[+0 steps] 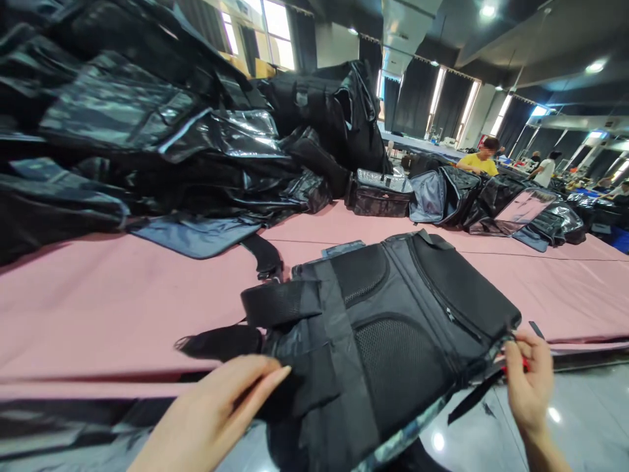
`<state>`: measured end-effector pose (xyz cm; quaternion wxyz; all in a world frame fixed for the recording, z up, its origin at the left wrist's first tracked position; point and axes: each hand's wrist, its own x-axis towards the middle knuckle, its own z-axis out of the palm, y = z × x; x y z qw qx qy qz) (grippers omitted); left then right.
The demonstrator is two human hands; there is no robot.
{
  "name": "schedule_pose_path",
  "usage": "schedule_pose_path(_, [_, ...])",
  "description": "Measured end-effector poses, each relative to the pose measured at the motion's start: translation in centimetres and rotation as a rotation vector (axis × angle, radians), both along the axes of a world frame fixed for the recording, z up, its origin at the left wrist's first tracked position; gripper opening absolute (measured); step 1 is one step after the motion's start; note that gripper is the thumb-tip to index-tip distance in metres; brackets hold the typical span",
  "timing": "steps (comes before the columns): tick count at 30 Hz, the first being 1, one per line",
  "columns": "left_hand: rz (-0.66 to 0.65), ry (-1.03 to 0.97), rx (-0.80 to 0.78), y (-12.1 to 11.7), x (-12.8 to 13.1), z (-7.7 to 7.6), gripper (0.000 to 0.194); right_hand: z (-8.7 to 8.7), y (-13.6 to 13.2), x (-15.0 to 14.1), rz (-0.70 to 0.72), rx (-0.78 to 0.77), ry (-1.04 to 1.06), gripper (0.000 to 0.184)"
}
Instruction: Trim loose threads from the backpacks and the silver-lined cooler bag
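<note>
A black backpack (407, 308) lies back side up across the table's front edge, with mesh padding, a zipped panel and camouflage trim along its near side. My left hand (221, 406) is closed, thumb and fingers pinching a black shoulder strap (307, 383) at the pack's left end. At the right corner, my right hand (528, 373) is closed on the backpack's edge. A small red thing (525, 364) shows between its fingers and palm; its kind is hidden. Beyond the left hand, another black strap (221, 342) trails onto the pink cloth.
Pink cloth (162, 308) covers the long table. A tall heap of black and camouflage bags (132, 124) rises at the back left. More bags (442, 193) stand along the far side. A person in a yellow top (479, 164) is beyond them. Tiled floor (590, 400) shows below right.
</note>
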<state>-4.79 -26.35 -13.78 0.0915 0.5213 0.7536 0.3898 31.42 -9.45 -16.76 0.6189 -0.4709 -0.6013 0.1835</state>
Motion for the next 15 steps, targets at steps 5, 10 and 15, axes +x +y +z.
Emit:
schedule_pose_path(5, [-0.043, -0.047, -0.007, 2.3, 1.5, -0.6, 0.046, 2.3, -3.9, -9.2, 0.446, -0.135, -0.205, 0.023])
schedule_pose_path(10, [-0.053, 0.034, -0.106, 3.9, 3.0, -1.0, 0.041, 1.9, -5.7, -13.9, 0.663, -0.207, -0.383, 0.014])
schedule_pose_path(15, [-0.097, 0.302, -0.210, 4.9, 3.9, -0.7, 0.024, -0.3, -6.0, -14.5, 0.625, -0.153, -0.531, 0.016])
